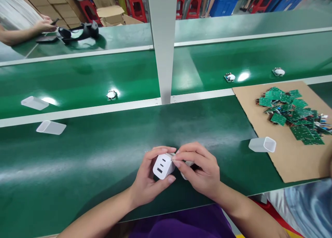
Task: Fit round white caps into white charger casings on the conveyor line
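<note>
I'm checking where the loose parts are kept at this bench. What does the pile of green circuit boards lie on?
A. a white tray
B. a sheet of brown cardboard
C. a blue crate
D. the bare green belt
B: the green circuit boards lie heaped on a sheet of brown cardboard laid flat on the green bench at the right.

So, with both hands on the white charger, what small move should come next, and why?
Probably press the two halves together. The left hand holds the charger with its port face showing, and the right hand pinches at its far end, where a white part still sticks out.
</note>
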`<act>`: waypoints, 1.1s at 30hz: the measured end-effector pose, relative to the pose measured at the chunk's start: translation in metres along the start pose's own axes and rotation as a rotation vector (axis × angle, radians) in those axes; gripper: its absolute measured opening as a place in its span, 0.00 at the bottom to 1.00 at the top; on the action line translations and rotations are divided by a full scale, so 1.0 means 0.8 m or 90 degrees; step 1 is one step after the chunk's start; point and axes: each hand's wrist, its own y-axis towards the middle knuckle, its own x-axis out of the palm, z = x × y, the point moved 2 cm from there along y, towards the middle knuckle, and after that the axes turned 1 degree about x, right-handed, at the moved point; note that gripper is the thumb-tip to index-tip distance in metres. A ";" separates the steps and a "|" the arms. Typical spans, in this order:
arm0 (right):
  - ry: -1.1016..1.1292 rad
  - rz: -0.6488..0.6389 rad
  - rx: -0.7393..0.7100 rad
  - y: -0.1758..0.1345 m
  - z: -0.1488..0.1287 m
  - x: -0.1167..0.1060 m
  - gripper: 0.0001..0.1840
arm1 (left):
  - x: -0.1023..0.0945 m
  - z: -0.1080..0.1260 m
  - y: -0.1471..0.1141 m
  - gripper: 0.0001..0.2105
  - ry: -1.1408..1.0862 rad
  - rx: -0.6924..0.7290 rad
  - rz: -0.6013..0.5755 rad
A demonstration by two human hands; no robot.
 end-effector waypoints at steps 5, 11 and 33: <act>-0.049 0.011 -0.034 0.000 -0.002 0.000 0.07 | 0.000 -0.002 -0.003 0.27 -0.021 -0.036 0.010; -0.125 0.025 -0.054 -0.004 -0.004 0.000 0.07 | -0.001 0.000 0.001 0.26 0.037 -0.028 0.033; -0.109 -0.013 -0.095 -0.009 0.003 0.009 0.12 | -0.017 0.000 0.004 0.27 0.247 0.032 0.030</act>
